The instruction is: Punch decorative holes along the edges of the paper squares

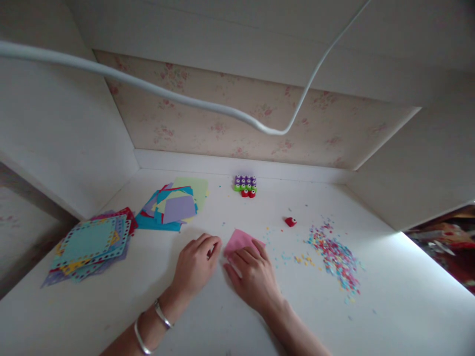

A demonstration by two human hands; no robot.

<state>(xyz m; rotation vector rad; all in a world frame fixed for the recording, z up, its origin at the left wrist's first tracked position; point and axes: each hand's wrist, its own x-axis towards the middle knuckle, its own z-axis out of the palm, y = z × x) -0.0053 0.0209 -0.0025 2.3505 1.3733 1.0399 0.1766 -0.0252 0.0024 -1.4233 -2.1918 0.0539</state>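
Note:
A small pink paper square (237, 239) lies on the white tabletop between my hands. My right hand (252, 277) rests on it, fingers stretched over its lower right part and the thumb apart near its lower edge. Just left of the paper, my left hand (196, 262) is loosely curled with the fingers bent in; I see nothing in it. To the right sits a single red craft punch (290, 221). Behind the paper, small craft punches (245, 185) in purple, green and red stand grouped in rows.
Coloured paper sheets (180, 208) are piled at the back left. Nearer on the left lies a stack of hole-edged cards (89, 242). Confetti (337, 259) is scattered on the right. A white cable (222, 110) hangs across the upper view. Panels and a papered wall (218, 128) enclose the tabletop (193, 326).

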